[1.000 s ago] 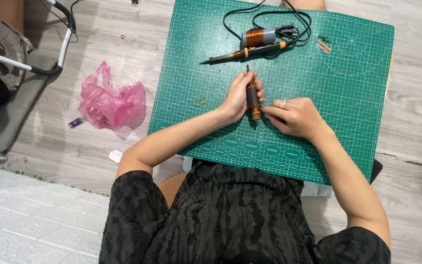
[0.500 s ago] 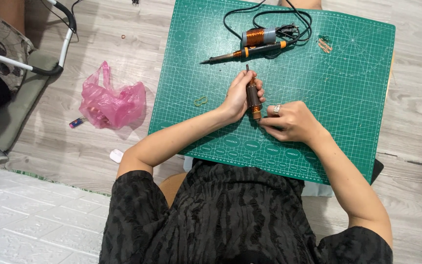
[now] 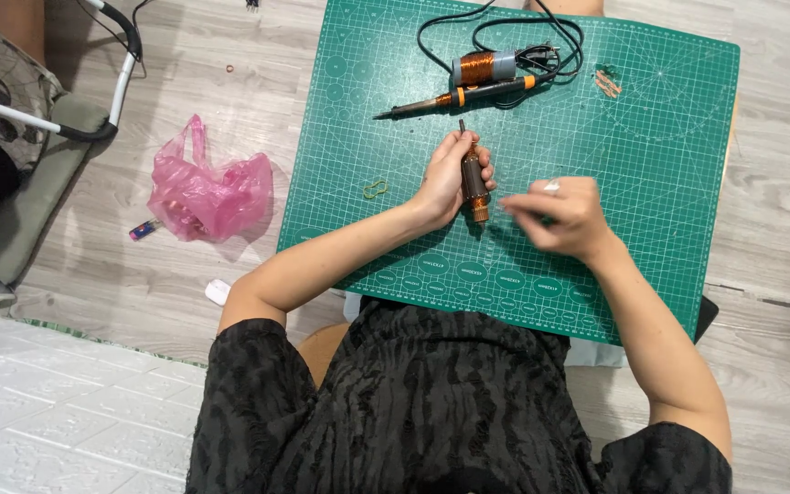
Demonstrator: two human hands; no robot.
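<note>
Since the earlier frames the right hand [image 3: 564, 218] has drawn away from the small motor rotor [image 3: 474, 178], which it had been touching at the lower end; now it sits apart, to the right of the part, slightly blurred, fingers curled together with a ring showing on one finger. Whether anything is pinched between those fingertips cannot be told.

The left hand [image 3: 445, 178] is grasping the rotor, fingers wrapped around its dark cylindrical body. The rotor stands roughly lengthwise up the frame, its thin shaft poking out above the hand and its copper-coloured end pointing down toward the person. It lies just left of centre on the green cutting mat [image 3: 651, 146], near the middle of the frame.

Higher on the mat lie a soldering iron [image 3: 454, 98] with an orange collar, a spool of copper wire [image 3: 484, 67] just above it, and a looped black cord [image 3: 523, 32]. A yellowish rubber band [image 3: 376, 189] rests on the mat left of the left hand. On the wooden floor at the left of the frame sits a crumpled pink plastic bag [image 3: 209, 195].
</note>
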